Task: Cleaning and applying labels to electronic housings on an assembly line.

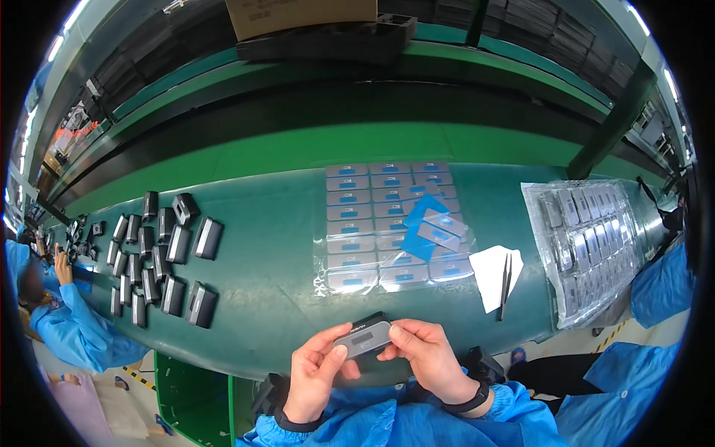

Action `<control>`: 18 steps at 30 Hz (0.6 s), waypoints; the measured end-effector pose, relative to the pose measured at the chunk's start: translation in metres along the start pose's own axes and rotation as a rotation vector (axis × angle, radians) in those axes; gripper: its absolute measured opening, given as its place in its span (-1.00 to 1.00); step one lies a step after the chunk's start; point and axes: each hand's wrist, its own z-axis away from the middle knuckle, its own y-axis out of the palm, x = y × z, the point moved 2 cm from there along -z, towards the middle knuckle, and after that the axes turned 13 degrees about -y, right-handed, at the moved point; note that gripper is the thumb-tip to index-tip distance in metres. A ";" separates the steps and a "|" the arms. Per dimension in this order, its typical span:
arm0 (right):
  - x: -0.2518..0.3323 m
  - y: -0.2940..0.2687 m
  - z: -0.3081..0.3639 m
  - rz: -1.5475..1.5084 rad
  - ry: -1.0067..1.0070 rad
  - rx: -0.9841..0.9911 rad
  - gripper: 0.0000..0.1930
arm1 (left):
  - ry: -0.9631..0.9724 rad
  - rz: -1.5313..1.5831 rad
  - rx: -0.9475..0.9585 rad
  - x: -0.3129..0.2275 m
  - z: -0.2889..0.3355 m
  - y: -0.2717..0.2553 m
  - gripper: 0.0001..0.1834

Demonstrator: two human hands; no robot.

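Between my two hands is a small black device with a grey face panel (363, 339), held tilted above the near edge of the green bench. My left hand (316, 369) grips its left end, thumb on the front. My right hand (426, 354) pinches the right end between thumb and fingers. Beyond them lies a clear plastic sheet of grey panels with blue patches (350, 244), set in rows. On its right part rest a blue film piece (418, 252) and loose grey strips (439, 235). Dark tweezers (506, 287) lie on a white paper (485, 277).
Several black devices (177, 244) stand in a loose group on the left of the bench. At right is a bagged tray of grey parts (592, 249). A co-worker in blue (82, 328) sits at far left, and another blue sleeve (629, 387) shows at right.
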 end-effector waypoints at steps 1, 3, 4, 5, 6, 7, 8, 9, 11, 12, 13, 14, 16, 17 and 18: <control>-0.001 -0.001 0.000 -0.071 0.033 0.015 -0.67 | -0.019 0.023 -0.001 0.000 -0.001 -0.001 -0.63; 0.007 0.000 -0.002 -0.131 0.042 0.018 -0.66 | -0.019 0.047 0.013 0.001 -0.003 -0.004 -0.62; 0.010 0.001 -0.002 -0.192 0.052 0.015 -0.64 | -0.023 0.072 0.030 0.002 -0.003 -0.005 -0.61; 0.013 0.002 -0.001 -0.191 0.052 0.019 -0.64 | -0.020 0.073 0.027 0.002 -0.003 -0.005 -0.61; 0.015 0.003 -0.001 -0.164 0.062 0.018 -0.65 | -0.015 0.077 0.030 0.002 -0.003 -0.005 -0.61; 0.016 0.003 -0.001 -0.137 0.072 0.018 -0.66 | -0.010 0.082 0.034 0.003 -0.004 -0.004 -0.62; 0.016 0.001 0.000 -0.136 0.074 0.022 -0.66 | -0.008 0.084 0.030 0.003 -0.003 -0.004 -0.62; 0.016 -0.001 0.000 0.033 0.030 0.075 -0.68 | -0.014 0.067 0.039 0.003 -0.002 -0.004 -0.61; 0.014 0.000 0.001 0.202 -0.007 0.136 -0.70 | -0.021 0.056 0.039 0.001 0.001 0.000 -0.60; 0.013 0.002 0.002 0.217 -0.021 0.081 -0.75 | 0.019 0.019 0.017 -0.002 0.003 0.005 -0.58; 0.012 0.004 0.002 0.232 -0.035 0.027 -0.79 | 0.059 -0.017 -0.007 -0.005 0.004 0.009 -0.55; 0.009 0.004 0.003 0.231 -0.029 0.035 -0.79 | 0.059 -0.013 -0.016 -0.005 0.003 0.012 -0.55; 0.002 0.002 0.004 0.218 -0.083 0.024 -0.88 | 0.063 -0.045 -0.068 -0.004 0.002 0.014 -0.52; 0.000 0.005 0.005 0.219 -0.078 0.028 -0.88 | 0.122 -0.057 -0.078 -0.002 0.000 0.017 -0.54; -0.002 0.009 0.005 0.217 -0.106 -0.023 -0.89 | 0.121 -0.054 -0.083 -0.001 0.000 0.015 -0.54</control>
